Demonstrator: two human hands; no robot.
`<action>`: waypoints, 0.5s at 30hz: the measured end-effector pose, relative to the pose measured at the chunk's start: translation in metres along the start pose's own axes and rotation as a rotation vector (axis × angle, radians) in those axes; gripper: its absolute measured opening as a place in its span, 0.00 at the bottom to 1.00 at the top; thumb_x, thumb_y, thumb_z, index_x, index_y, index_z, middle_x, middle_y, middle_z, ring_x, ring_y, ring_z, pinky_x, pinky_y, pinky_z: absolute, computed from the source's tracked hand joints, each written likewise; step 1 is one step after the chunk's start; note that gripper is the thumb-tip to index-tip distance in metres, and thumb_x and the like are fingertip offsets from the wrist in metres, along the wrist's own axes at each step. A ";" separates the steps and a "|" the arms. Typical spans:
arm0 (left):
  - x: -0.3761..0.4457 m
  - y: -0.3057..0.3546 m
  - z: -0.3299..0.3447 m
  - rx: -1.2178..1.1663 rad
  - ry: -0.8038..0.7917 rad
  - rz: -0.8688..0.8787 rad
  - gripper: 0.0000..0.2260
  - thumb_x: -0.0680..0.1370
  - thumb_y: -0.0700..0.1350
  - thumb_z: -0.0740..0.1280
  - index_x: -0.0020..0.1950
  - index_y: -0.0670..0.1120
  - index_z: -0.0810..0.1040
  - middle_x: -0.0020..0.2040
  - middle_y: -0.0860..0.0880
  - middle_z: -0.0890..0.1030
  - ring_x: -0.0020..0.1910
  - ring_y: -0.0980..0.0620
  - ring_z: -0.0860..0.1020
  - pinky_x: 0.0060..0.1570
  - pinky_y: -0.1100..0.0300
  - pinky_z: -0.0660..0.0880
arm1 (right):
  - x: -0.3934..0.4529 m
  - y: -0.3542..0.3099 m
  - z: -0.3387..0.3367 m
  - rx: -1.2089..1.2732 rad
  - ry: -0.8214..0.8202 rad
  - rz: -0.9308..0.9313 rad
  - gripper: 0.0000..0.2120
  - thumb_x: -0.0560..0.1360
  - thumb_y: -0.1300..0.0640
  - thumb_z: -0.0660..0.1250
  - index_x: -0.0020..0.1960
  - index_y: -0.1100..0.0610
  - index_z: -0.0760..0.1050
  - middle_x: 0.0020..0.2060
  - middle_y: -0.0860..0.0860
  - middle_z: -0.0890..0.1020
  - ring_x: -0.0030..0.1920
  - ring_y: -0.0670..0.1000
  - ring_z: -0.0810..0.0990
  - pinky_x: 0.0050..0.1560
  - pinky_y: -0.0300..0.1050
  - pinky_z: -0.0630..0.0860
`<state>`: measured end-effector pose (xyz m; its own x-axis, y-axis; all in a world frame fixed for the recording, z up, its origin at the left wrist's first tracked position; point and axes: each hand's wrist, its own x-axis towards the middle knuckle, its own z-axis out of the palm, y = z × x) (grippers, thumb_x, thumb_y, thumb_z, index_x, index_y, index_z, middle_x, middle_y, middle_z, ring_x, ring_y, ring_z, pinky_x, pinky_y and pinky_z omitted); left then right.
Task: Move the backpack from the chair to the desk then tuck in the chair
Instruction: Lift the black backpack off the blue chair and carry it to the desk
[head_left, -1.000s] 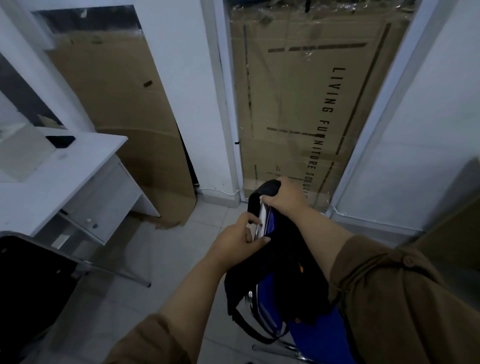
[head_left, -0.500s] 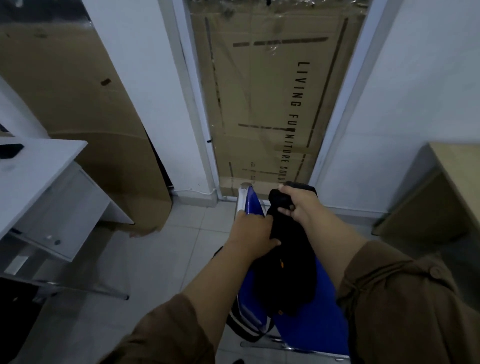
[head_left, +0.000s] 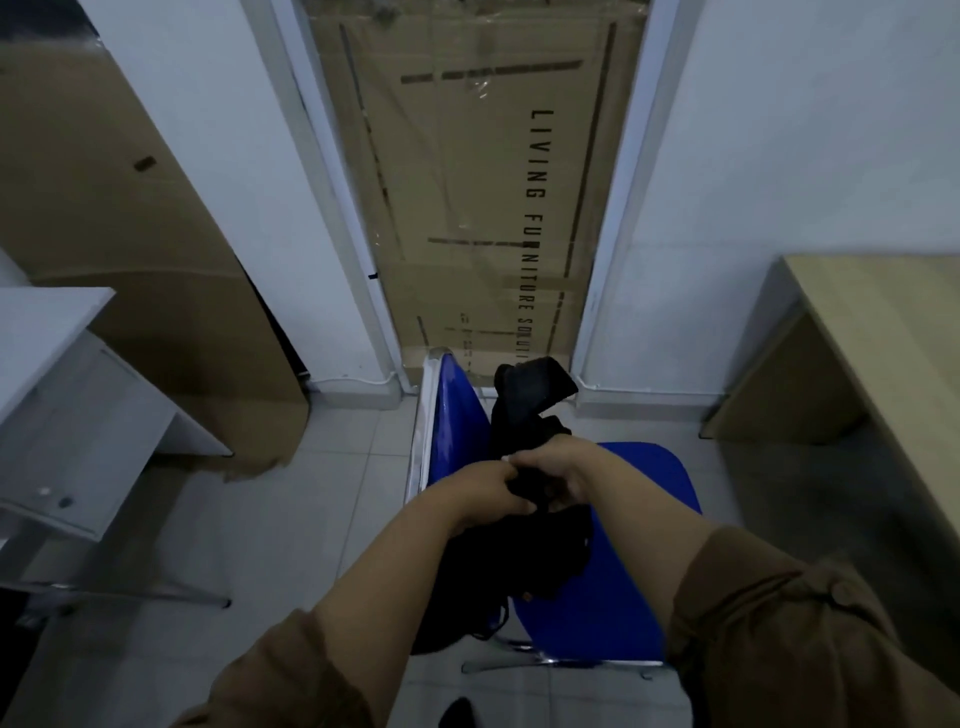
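Observation:
A black backpack (head_left: 524, 561) hangs over the left part of a blue chair (head_left: 639, 525) with a chrome frame, its top loop sticking up by the backrest. My left hand (head_left: 488, 493) and my right hand (head_left: 558, 475) are both closed on the bag's upper part, close together. The bag's lower end droops past the seat edge toward the floor. A white desk (head_left: 47, 332) stands at the left edge of the view.
A large cardboard box (head_left: 478, 208) leans in the doorway behind the chair, another cardboard sheet (head_left: 119, 249) at left. A wooden table (head_left: 883, 353) stands at right. Tiled floor (head_left: 311, 519) lies open between the white desk and the chair.
The view has swung right, so the white desk slid to the left edge. My hands have come together lower on the backpack, which now sits further out from the backrest.

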<state>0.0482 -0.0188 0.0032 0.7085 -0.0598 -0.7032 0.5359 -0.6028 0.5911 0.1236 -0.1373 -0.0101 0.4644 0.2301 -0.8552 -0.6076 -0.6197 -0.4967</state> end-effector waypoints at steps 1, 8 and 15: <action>-0.002 -0.007 0.008 -0.074 -0.029 0.007 0.20 0.76 0.47 0.67 0.67 0.48 0.73 0.60 0.45 0.80 0.58 0.46 0.79 0.62 0.48 0.76 | 0.004 0.004 0.000 -0.008 0.036 -0.026 0.13 0.74 0.53 0.72 0.52 0.60 0.74 0.46 0.57 0.80 0.45 0.56 0.80 0.47 0.50 0.79; 0.006 -0.034 0.045 0.035 0.127 0.012 0.22 0.80 0.39 0.59 0.75 0.45 0.64 0.67 0.41 0.74 0.61 0.46 0.76 0.58 0.59 0.74 | 0.015 0.032 -0.013 0.252 0.185 -0.292 0.31 0.71 0.57 0.74 0.70 0.61 0.68 0.63 0.60 0.78 0.60 0.60 0.77 0.64 0.57 0.75; 0.009 0.033 0.026 -0.423 0.426 0.058 0.24 0.79 0.60 0.56 0.65 0.45 0.76 0.59 0.45 0.80 0.52 0.50 0.78 0.54 0.56 0.73 | -0.025 0.038 -0.029 0.261 0.178 -0.421 0.14 0.72 0.63 0.72 0.57 0.61 0.76 0.50 0.57 0.83 0.55 0.59 0.81 0.59 0.54 0.78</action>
<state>0.0606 -0.0604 0.0059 0.8171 0.2936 -0.4962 0.5648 -0.2346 0.7912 0.1075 -0.1880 -0.0036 0.7912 0.2737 -0.5468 -0.4747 -0.2889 -0.8314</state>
